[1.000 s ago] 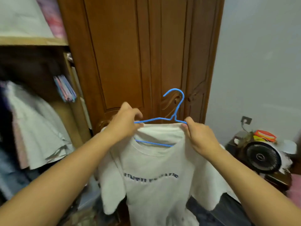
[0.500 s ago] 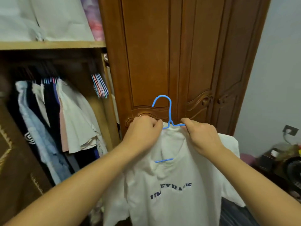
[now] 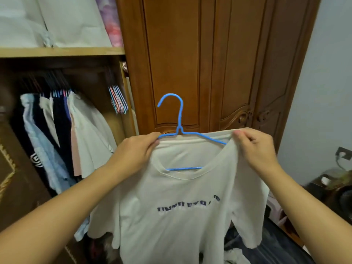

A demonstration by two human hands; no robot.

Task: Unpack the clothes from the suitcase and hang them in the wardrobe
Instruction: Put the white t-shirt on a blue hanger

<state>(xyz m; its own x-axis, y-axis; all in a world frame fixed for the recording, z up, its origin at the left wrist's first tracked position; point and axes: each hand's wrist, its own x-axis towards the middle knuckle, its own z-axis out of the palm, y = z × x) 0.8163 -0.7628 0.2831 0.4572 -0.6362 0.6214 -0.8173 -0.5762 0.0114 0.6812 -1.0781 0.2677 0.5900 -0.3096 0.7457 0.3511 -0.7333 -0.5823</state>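
Left hand [image 3: 136,151] gripping blue hanger [image 3: 180,119] and shirt [image 3: 177,202] shoulder; right hand [image 3: 255,149] pinching collar edge. Held before closed wardrobe door [image 3: 190,63], open gap beside hung clothes [image 3: 62,130] left.

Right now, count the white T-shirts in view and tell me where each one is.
2. One white T-shirt is on the blue hanger, held by the left hand and right hand. Another hangs rightmost on the wardrobe rail. More may be hidden among the hanging clothes.

A wall socket [image 3: 343,153] sits on the wall [image 3: 327,73].
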